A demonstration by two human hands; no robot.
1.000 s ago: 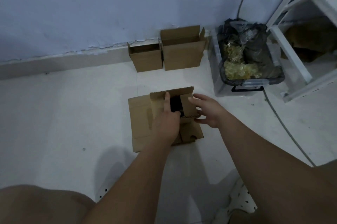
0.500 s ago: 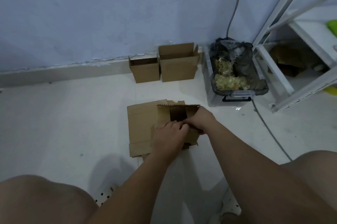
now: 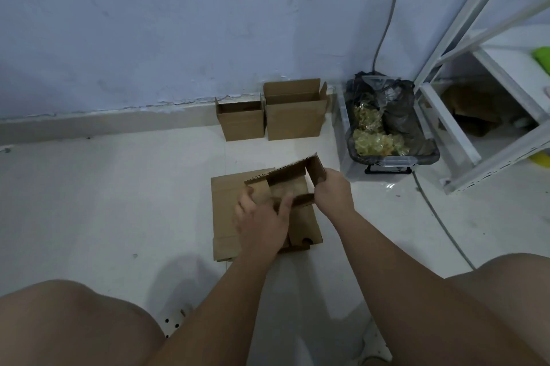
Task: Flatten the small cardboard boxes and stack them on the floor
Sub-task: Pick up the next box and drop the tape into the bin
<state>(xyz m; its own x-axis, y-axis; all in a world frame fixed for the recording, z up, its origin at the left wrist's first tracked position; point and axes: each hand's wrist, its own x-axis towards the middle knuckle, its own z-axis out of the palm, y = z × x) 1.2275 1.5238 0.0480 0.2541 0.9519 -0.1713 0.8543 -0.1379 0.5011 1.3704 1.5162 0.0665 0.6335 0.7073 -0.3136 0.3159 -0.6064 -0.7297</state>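
**Q:** Status of the job?
**A:** Partly done. Flattened cardboard (image 3: 229, 216) lies on the floor (image 3: 119, 202). One half-collapsed box (image 3: 290, 178) sits on top of it. The right hand (image 3: 333, 190) grips its right side, fingers curled round the edge. The left hand (image 3: 262, 222) is on the near-left corner, blurred: pinching or only pressing, cannot tell.
**Q:** Count?
**A:** One box in hand. Two to do, standing open by the wall (image 3: 178, 23): a small box (image 3: 241, 124) and a larger box (image 3: 293, 121). Sheets in the flat pile: not readable
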